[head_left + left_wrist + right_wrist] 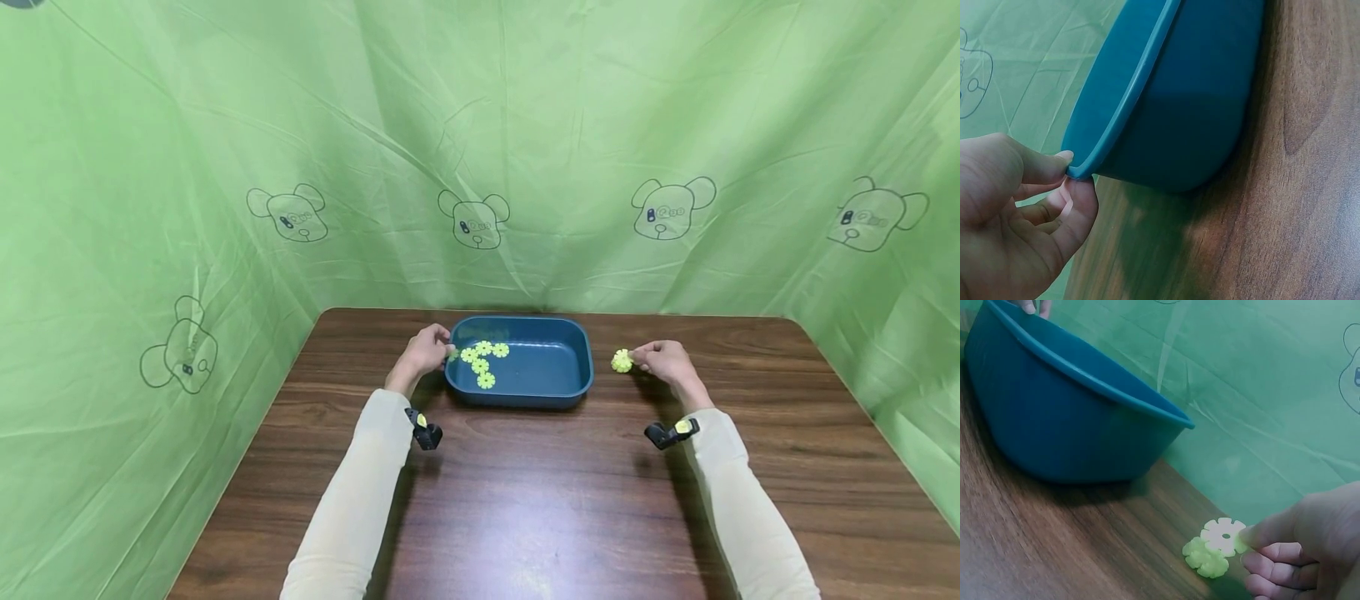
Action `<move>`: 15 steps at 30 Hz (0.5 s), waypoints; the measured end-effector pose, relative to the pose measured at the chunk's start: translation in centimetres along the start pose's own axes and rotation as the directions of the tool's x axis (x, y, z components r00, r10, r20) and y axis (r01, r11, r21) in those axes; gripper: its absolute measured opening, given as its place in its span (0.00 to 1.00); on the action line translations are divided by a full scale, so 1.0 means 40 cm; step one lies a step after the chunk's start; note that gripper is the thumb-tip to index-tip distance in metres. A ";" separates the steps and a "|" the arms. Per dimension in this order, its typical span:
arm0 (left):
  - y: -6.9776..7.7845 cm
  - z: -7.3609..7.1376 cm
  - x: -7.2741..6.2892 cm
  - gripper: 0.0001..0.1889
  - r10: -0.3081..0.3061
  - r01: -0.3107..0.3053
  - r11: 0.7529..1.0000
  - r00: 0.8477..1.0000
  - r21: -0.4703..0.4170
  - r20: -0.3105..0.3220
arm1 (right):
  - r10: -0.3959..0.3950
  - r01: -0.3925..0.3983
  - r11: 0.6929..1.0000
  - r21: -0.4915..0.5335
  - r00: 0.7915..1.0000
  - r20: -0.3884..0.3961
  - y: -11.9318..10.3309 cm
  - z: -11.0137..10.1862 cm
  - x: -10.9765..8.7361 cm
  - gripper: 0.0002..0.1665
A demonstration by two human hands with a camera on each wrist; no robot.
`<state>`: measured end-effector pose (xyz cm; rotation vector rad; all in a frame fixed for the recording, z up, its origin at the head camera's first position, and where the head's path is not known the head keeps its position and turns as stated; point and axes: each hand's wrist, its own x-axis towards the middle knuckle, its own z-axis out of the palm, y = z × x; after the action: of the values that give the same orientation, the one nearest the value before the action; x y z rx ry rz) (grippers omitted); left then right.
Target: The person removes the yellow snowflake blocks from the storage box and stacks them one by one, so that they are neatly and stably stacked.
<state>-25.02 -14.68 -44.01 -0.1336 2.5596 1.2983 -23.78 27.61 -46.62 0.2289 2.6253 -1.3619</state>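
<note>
A dark blue rectangular plastic bin [540,402] stands on the table. My left hand [426,350] pinches its left rim between thumb and fingers, as the left wrist view shows up close on the rim [1125,109]. Several yellow-green, flower-shaped notched discs [480,366] lie inside, toward the left. To the right of the bin, my right hand [664,362] pinches one flower-shaped disc [1224,534] by its edge. It overlaps more discs of the same kind [1205,559] at the tabletop.
The brown wood-grain table [517,500] ends at a back edge just behind the bin. Green curtain [570,150] with bear-head outlines hangs behind and along both sides. A black band device [426,429] sits on each wrist.
</note>
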 end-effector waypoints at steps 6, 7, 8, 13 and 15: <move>0.000 0.001 0.001 0.14 0.003 -0.003 1.000 1.000 -0.010 -0.003 | 0.024 -0.025 0.999 -0.044 0.999 -0.030 0.015 0.003 0.010 0.20; 0.000 0.001 0.001 0.14 0.004 -0.004 1.000 1.000 -0.009 -0.004 | 0.026 -0.028 0.998 -0.054 0.999 -0.043 0.016 0.005 0.011 0.20; 0.000 0.001 0.000 0.14 0.005 -0.005 1.000 1.000 -0.007 -0.005 | 0.026 -0.029 0.998 -0.061 0.998 -0.051 0.016 0.007 0.012 0.20; 0.001 0.002 -0.002 0.14 0.005 -0.004 1.000 1.000 0.007 -0.007 | 0.036 -0.046 0.994 -0.098 0.995 -0.094 0.011 0.018 0.013 0.19; 0.002 0.002 -0.002 0.15 0.003 -0.003 1.000 1.000 0.006 -0.007 | 0.044 -0.055 0.993 -0.109 0.994 -0.104 0.008 0.020 0.013 0.18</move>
<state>-24.93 -14.57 -43.97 -0.1336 2.5696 1.2938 -24.14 27.19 -47.45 0.3537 2.7483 -1.2140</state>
